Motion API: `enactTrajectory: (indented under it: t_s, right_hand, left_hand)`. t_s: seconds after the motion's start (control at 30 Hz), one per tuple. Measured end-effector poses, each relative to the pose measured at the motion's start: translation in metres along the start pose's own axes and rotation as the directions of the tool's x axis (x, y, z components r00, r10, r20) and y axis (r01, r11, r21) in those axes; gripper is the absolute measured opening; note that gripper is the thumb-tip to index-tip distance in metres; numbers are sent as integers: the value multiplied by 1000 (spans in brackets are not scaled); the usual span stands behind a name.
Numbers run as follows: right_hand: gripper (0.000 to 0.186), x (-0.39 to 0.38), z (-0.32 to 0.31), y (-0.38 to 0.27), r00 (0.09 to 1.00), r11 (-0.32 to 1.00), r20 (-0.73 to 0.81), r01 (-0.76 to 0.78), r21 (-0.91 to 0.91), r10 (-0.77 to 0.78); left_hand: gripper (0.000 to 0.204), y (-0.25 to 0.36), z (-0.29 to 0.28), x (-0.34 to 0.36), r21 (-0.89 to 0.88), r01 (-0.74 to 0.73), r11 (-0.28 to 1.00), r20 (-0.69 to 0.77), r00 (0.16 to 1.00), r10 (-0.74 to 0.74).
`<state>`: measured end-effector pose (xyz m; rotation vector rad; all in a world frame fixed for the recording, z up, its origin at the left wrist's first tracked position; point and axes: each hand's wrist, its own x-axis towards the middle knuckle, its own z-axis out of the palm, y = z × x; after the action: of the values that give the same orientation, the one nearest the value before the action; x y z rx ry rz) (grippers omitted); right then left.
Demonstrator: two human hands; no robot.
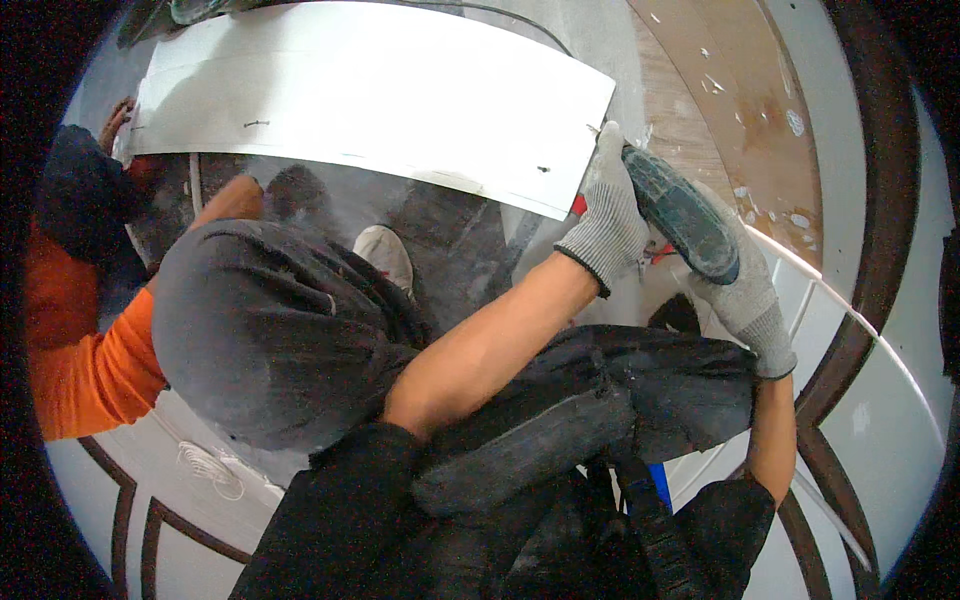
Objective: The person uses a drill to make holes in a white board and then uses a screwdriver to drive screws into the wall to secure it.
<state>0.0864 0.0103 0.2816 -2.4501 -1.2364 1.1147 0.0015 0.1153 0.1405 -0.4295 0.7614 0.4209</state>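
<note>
A long white panel (370,85) lies across the upper part of the view, with small dark marks near its lower edge. My left hand (612,195), in a grey knit glove, is at the panel's right end, fingers together. Bits of red show on both sides of it; what it grips is hidden. Beside it is a dark greenish-black oblong object (685,215) with rounded ends, whose exact kind I cannot make out. My right hand (745,290), gloved alike, wraps round this object's right side; its fingertips are hidden behind it.
A co-worker's orange sleeve (100,375) and bare fist (240,192) are at the left, below the panel. A rounded dark grey cloth form (265,320) partly covers that arm. A whitish shoe (385,255) stands on the dusty floor. White chips lie on a brown board (740,110).
</note>
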Motion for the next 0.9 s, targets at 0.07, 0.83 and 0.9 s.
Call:
enactTrajectory:
  t_s: [0.07,0.83,0.9]
  right_hand:
    - [80,3,0,-3,999,998,51,-15,-66,18]
    - [49,8,27,-1,987,936,142,122,-331,-79]
    - [61,11,24,9,972,880,195,204,-429,-130]
  left_hand:
    - [40,3,0,-12,-36,-25,999,-27,999,24]
    - [51,10,-58,-6,-55,35,998,-68,997,-39]
    - [52,11,-59,-8,-50,15,999,-71,997,-19]
